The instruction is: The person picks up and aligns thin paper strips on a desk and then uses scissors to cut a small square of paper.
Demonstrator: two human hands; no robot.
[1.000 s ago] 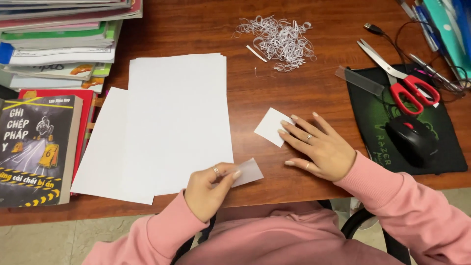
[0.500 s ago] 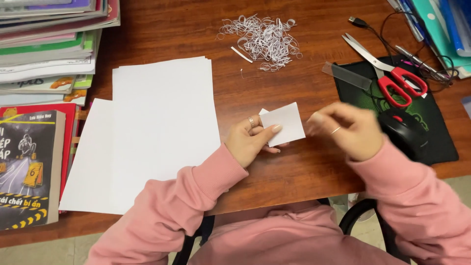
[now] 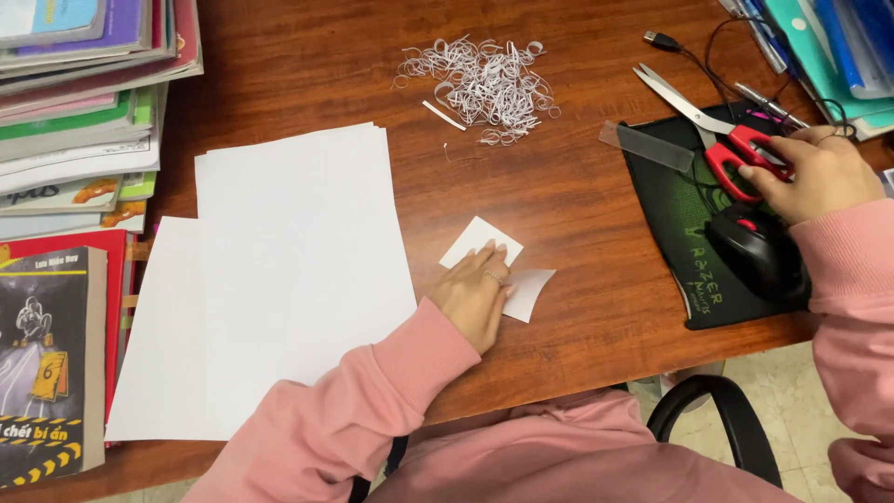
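- Two small white paper pieces (image 3: pixel 507 270) lie on the brown desk (image 3: pixel 577 186), right under the fingers of the left hand (image 3: pixel 475 293).
- The left hand lies flat on the pieces, with its fingers straight and close together, pressing down and not gripping.
- One piece sticks out past the fingertips, and the other sticks out beside the fingers, toward the mouse pad (image 3: pixel 689 242).
- The right hand (image 3: pixel 815 172) rests on the red handles of the scissors (image 3: pixel 717 130), well apart from the paper pieces.
- Its fingers curl over the handles and touch them. I cannot tell if they go through the holes.
- The scissor blades are a little open and point away from the fingers.
- A black mouse (image 3: pixel 754 247) sits on the pad, just below the right hand.
- A clear ruler (image 3: pixel 647 146) lies beside the scissor blades.
- A pile of thin white paper curls (image 3: pixel 484 84) lies far past the left fingertips.
- Big white sheets (image 3: pixel 279 270) lie just beside the left wrist.
- Stacked books (image 3: pixel 74 102) lie beyond the sheets, well apart from both hands.
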